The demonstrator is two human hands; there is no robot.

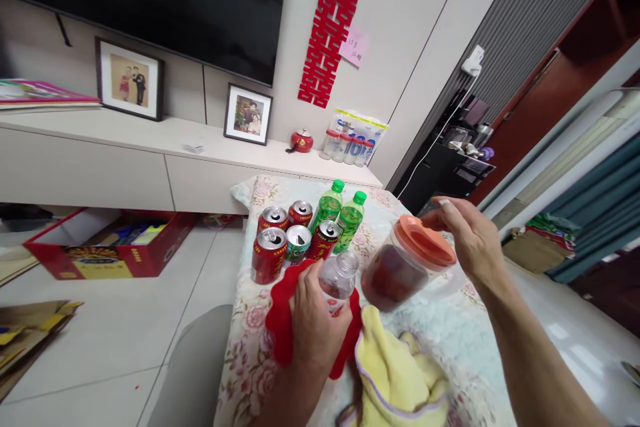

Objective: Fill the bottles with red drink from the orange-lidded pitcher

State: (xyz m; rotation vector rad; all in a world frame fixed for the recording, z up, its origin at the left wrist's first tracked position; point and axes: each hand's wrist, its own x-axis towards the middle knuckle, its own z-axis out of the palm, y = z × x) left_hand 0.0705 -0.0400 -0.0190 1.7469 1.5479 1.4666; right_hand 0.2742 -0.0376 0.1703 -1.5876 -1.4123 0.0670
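Observation:
My left hand [317, 313] is wrapped round a clear plastic bottle [340, 275] with no cap, held over a red scalloped mat [280, 320]. On the right, my right hand [463, 230] has its fingers at the orange lid [425, 240] of a clear pitcher [395, 273] with dark red contents; the fingertips grip the lid's edge. Several drink cans [270, 255] and two green bottles [350, 220] stand behind the mat. A yellow cloth [400, 373] lies crumpled in front of the pitcher.
A flowered tablecloth [250, 353] covers the table. Beyond it, a white cabinet [210, 153] carries picture frames, a red pot [301, 141] and lidded jars [345, 149]. A red carton [115, 247] sits on the floor at left.

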